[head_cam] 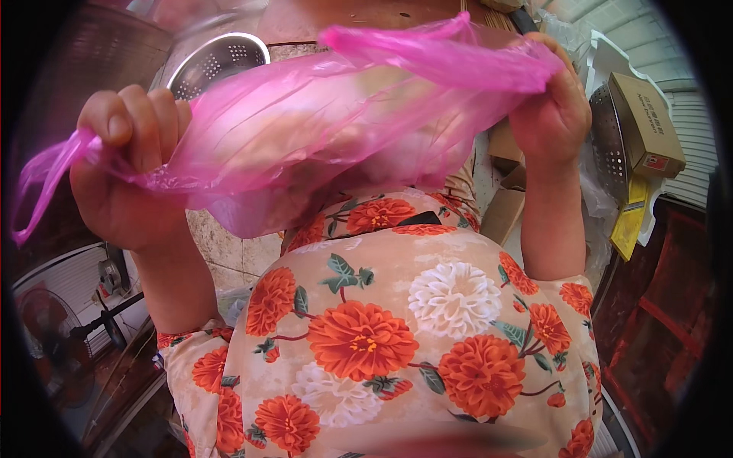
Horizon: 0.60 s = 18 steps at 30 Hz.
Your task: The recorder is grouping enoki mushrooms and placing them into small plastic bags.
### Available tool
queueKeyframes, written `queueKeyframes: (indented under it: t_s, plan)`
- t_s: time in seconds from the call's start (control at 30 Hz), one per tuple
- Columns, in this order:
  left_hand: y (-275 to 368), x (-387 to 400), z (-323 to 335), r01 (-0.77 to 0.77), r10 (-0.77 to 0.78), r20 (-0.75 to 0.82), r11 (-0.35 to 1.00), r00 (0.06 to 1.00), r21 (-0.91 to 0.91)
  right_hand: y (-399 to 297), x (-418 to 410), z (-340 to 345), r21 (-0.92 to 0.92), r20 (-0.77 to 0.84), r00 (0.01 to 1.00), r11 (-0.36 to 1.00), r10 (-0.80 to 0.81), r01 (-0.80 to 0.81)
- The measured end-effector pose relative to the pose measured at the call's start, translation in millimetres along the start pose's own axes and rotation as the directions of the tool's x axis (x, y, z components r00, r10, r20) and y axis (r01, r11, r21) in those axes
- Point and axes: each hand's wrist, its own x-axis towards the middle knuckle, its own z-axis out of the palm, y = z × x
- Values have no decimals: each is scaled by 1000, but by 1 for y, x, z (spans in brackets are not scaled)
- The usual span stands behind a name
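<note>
A thin, translucent pink plastic bag [320, 126] is stretched across the view between my two raised hands. My left hand [129, 166] is closed around one end of it, and a handle loop dangles past the fingers at the far left. The other end, with its bunched rim, is gripped by my right hand [550, 103] at the upper right. Pale, blurred shapes show through the film; whether they lie in the bag or behind it, I cannot tell.
A perforated metal colander [229, 54] stands beyond the bag at the upper left. On the right are a cardboard box [647, 123], another perforated metal bowl [608, 137] and a yellow slicer-like tool [630, 220]. A fan [54, 343] stands at the lower left.
</note>
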Motion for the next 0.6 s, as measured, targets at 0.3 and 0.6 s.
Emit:
queueKeyframes:
  t_s: [0.3,0.6]
  plan:
    - [-1,-35,26,-127,127,-17,991,992,-30,-10,-36,-7,48,249,968,998,15,-28]
    - [-20,8,69,165,-278,-260,908,925,-384,-25,-24,55,-344,395,894,936,213,-71]
